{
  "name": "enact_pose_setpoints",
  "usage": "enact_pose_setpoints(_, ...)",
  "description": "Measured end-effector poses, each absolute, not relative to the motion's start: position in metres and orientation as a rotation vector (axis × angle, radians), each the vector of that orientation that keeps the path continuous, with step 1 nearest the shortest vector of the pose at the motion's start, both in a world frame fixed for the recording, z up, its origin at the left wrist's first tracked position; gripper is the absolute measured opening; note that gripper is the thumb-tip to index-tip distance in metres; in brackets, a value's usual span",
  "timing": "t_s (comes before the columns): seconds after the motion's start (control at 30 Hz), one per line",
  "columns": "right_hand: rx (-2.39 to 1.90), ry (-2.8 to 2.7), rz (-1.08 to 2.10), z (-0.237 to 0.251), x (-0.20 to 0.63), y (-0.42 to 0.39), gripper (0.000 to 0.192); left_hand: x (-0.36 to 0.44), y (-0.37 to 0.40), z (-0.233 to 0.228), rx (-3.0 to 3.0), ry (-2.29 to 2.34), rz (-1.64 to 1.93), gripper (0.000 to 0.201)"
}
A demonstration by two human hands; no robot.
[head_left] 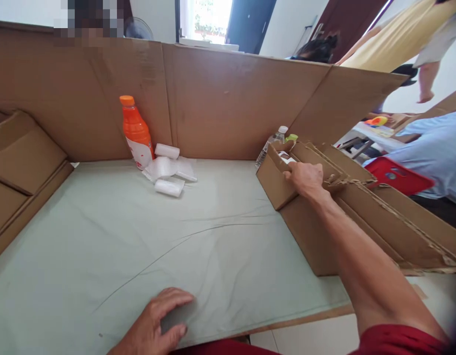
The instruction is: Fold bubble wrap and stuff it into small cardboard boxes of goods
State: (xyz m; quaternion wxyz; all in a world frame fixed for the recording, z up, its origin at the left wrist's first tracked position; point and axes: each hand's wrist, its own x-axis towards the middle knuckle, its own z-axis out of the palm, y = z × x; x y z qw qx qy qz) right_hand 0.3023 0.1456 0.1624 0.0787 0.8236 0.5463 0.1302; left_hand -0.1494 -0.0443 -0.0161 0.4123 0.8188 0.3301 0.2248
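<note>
My left hand (157, 318) hovers low over the near edge of the cloth-covered table (139, 246), thumb and fingers apart, with nothing between them. On the right, my right hand (307, 178) reaches into the far compartment of a cardboard box (274, 180). Most of its fingers are hidden by the hand and the box, so what they hold, if anything, does not show. Just beyond the fingers a bit of a white object (286, 157) shows inside the box.
An orange bottle (135, 130) stands beside several clear plastic rolls (169, 170). A cardboard wall (228, 98) lines the back. Behind the box are a clear bottle (270, 143) and a green cap (291, 137). More cardboard (24, 167) is left. People are beyond the wall.
</note>
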Motion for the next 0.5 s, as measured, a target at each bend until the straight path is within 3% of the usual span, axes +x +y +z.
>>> enact_pose_setpoints(0.23,2.104,2.438,0.528,0.148,0.227,0.080,0.018,-0.178,-0.016,0.010,1.917,1.245,0.876,0.036)
enact_pose_setpoints(0.4,1.660,3.131,0.015,0.155,0.172,0.018,0.016,-0.180,-0.012,0.005,1.747,1.391,1.003,0.071)
enact_pose_setpoints(0.5,1.858,3.387,-0.238,0.152,0.170,0.000,0.012,-0.180,-0.014,0.003,1.646,1.453,1.034,0.087)
